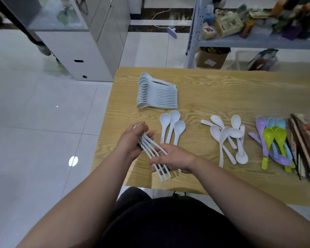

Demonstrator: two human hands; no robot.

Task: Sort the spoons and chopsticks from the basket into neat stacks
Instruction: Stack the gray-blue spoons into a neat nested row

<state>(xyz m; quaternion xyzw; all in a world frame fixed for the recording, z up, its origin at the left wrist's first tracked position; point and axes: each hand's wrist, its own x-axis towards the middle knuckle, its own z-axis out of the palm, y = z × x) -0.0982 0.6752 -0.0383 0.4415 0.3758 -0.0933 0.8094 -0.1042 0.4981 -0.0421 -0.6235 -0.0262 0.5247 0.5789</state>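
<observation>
1. While the left hand curls round the bowl ends of a bunch of white spoons at the table's near left corner, their handles fan out toward the right hand.
2. That hand lies across the handles with its fingers nearly straight; whether it pinches them cannot be told.
3. Three white spoons lie side by side just beyond the hands.
4. A nested stack of spoons stands toward the far left corner.
5. A loose heap of white spoons lies mid-table.
6. Purple, blue and green spoons touch the chopsticks at the right edge.
</observation>
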